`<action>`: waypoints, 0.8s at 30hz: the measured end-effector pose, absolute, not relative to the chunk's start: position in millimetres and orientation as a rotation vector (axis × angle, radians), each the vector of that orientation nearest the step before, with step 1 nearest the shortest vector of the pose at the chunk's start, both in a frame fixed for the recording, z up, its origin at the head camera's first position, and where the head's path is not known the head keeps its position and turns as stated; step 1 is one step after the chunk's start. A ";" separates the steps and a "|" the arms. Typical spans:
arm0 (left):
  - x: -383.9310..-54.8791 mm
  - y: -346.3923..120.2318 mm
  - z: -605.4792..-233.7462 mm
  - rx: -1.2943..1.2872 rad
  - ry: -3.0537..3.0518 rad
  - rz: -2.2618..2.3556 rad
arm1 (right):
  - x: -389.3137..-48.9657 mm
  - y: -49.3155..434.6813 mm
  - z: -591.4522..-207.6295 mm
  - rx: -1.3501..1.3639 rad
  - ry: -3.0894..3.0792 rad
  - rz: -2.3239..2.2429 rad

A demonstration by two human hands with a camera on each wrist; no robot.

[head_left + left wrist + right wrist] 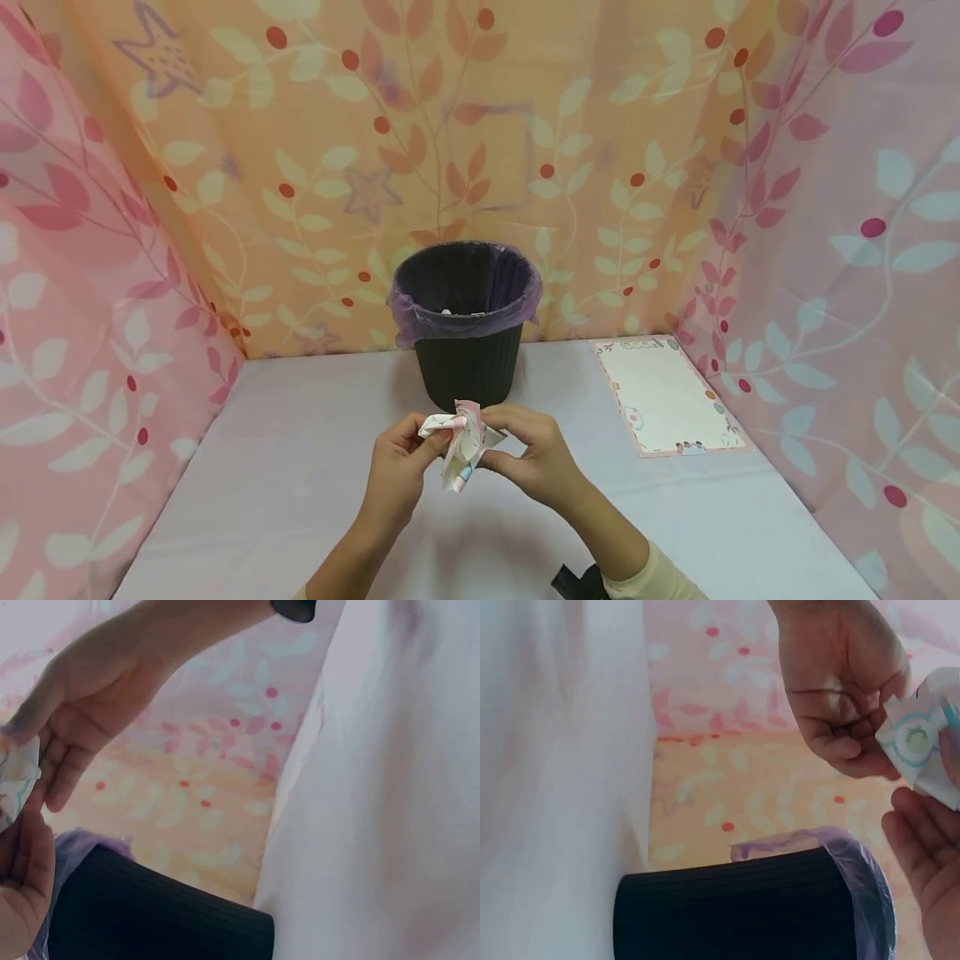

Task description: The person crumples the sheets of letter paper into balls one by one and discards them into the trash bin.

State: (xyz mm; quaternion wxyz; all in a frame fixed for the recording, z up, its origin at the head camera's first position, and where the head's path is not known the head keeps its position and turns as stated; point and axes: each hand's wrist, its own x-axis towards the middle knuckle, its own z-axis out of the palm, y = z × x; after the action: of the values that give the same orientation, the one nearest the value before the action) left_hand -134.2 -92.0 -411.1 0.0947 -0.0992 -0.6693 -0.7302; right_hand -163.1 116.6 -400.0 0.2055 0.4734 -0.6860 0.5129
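Observation:
Both hands hold a crumpled piece of printed paper (467, 443) in front of the bin. It is white with pink and pale blue patches, and its folds stick out in several directions. My left hand (395, 473) pinches its left side between thumb and curled fingers. On the other side, the right hand (542, 458) grips the paper, thumb below and fingers above. A green and teal print shows on the paper (915, 742) in the right wrist view. Only the edge of the paper (19, 776) enters the left wrist view.
A black bin (468, 367) with a purple liner (408, 321) stands at the back of the white table (300, 467); bits of white show inside. A flat sheet with a decorated border (667, 396) lies at right. Patterned curtains (450, 125) enclose the sides and back.

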 end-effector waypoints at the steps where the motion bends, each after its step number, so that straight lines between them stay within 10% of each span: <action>1: -132.8 -89.0 -412.6 -0.296 -1.989 -2.142 | -162.1 115.2 -401.3 1.271 -1.909 1.506; 15: -121.7 -81.8 -411.4 -0.922 -2.139 -1.579 | -159.7 125.4 -396.0 0.671 -1.992 2.368; 24: -119.3 -80.3 -414.2 -0.792 -1.910 -1.701 | -144.1 106.6 -398.7 0.754 -1.963 2.234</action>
State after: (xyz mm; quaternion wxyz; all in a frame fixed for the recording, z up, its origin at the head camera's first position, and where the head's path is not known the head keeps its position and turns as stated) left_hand -119.3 -80.3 -414.2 0.2299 -0.2880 -0.6944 -0.6181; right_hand -144.1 106.6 -398.7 0.0369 0.2456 -0.6394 0.7277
